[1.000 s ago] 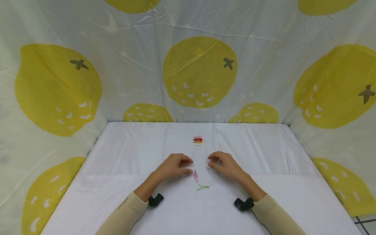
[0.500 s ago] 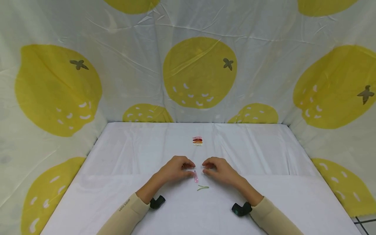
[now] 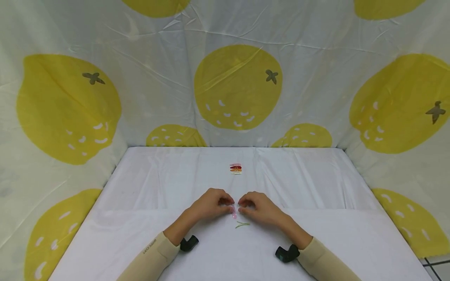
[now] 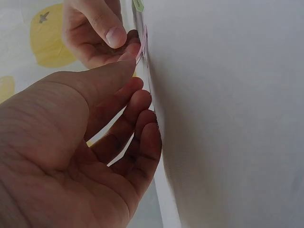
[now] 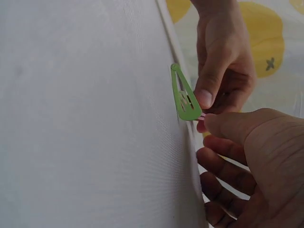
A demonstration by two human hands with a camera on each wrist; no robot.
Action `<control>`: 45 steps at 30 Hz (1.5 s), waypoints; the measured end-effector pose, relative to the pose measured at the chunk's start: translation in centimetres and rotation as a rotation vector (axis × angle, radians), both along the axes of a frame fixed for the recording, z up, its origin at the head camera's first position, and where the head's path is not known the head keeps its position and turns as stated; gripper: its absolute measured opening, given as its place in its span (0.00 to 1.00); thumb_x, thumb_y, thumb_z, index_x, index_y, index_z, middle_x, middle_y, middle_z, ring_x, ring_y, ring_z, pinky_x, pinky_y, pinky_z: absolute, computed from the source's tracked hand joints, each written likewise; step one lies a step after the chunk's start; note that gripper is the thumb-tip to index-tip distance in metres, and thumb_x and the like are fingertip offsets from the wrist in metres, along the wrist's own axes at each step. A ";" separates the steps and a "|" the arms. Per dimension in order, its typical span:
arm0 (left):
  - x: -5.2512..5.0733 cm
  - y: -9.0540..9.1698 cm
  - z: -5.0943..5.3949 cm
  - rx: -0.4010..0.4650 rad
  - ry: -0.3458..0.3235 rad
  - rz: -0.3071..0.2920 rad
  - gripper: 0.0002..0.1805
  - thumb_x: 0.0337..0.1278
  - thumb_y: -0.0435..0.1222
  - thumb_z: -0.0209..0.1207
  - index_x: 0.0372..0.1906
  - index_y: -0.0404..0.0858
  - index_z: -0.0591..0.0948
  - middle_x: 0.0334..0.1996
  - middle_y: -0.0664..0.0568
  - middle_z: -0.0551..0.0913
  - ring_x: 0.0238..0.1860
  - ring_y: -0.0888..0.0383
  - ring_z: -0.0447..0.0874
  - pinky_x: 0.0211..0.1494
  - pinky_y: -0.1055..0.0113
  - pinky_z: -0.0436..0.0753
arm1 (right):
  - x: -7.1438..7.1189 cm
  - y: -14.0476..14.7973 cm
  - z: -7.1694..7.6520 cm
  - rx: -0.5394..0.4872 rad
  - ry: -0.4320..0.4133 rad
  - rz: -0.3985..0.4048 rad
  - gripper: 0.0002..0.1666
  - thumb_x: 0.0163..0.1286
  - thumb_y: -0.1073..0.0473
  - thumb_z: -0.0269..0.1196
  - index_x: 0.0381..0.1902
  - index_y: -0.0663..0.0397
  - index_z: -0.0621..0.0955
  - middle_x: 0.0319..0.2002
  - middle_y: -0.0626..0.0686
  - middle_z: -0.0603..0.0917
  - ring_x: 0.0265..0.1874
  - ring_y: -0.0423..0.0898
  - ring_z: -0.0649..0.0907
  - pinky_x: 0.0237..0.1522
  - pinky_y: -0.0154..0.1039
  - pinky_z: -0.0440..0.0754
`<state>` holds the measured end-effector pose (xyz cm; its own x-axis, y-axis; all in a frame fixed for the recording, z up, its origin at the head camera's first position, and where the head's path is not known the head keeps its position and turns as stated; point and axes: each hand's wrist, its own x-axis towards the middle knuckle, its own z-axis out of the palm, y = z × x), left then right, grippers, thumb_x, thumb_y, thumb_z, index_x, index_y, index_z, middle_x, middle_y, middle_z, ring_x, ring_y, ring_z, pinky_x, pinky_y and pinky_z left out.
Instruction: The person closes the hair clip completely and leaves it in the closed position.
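A pink snap hair clip [image 3: 234, 214] [image 4: 144, 42] lies upright-wise in the middle of the white table, its far end between the thumb and index fingertip of my left hand [image 3: 211, 203], which appears to pinch it. My right hand [image 3: 261, 208] is just right of the clip, fingers loosely bent, thumb and index tips close to it and holding nothing that shows. A green snap hair clip [image 3: 242, 224] [image 5: 189, 110] lies nearer to me, its two parts spread apart. In the right wrist view most of the pink clip is hidden.
Farther back on the white cloth [image 3: 168, 242] lies a neat stack-like row of several hair clips [image 3: 236, 169] in pink, red, orange and pale colours. Lemon-print curtains [image 3: 239, 86] close off the back and both sides. Black wrist cameras [image 3: 189, 243] sit on both wrists.
Both hands have moved inward and a little nearer to me, closing on the pink clip; the left thumb and index have come together at its far end. The clips have stayed in place.
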<state>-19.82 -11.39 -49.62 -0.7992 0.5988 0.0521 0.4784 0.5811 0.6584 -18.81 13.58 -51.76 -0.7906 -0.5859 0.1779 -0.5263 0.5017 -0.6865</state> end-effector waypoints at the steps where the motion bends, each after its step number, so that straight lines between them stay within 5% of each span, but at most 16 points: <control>1: 0.0 0.0 -0.1 -0.004 0.003 -0.001 0.09 0.61 0.40 0.71 0.44 0.43 0.90 0.38 0.59 0.90 0.41 0.63 0.86 0.48 0.68 0.84 | 0.0 0.0 0.0 0.005 -0.001 0.003 0.07 0.70 0.55 0.70 0.45 0.43 0.86 0.40 0.36 0.86 0.41 0.35 0.83 0.48 0.35 0.82; 23: 0.3 0.4 -0.1 0.019 0.035 0.006 0.02 0.64 0.39 0.70 0.37 0.46 0.90 0.27 0.65 0.84 0.30 0.69 0.77 0.36 0.73 0.78 | 0.4 -0.2 -0.1 0.048 0.016 0.007 0.08 0.69 0.51 0.71 0.45 0.40 0.86 0.39 0.35 0.84 0.42 0.36 0.81 0.49 0.35 0.81; 36: 0.1 0.6 0.0 0.132 0.082 0.089 0.03 0.64 0.42 0.70 0.35 0.48 0.90 0.28 0.68 0.85 0.31 0.69 0.79 0.38 0.72 0.81 | 0.6 -0.5 0.1 0.037 0.029 0.004 0.06 0.71 0.49 0.69 0.43 0.39 0.86 0.37 0.34 0.82 0.41 0.38 0.82 0.48 0.35 0.80; 45: 0.1 0.8 0.1 0.209 0.095 0.095 0.02 0.63 0.40 0.71 0.38 0.49 0.90 0.30 0.67 0.87 0.32 0.68 0.82 0.39 0.71 0.83 | 0.3 -0.7 -0.1 -0.049 0.151 -0.039 0.06 0.70 0.56 0.70 0.43 0.48 0.88 0.38 0.38 0.87 0.40 0.35 0.83 0.46 0.36 0.83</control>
<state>-19.69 -10.62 -49.52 -0.8369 0.4897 0.2445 0.4935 0.4819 0.7241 -18.50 12.86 -51.82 -0.7748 -0.5430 0.3239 -0.6060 0.4915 -0.6255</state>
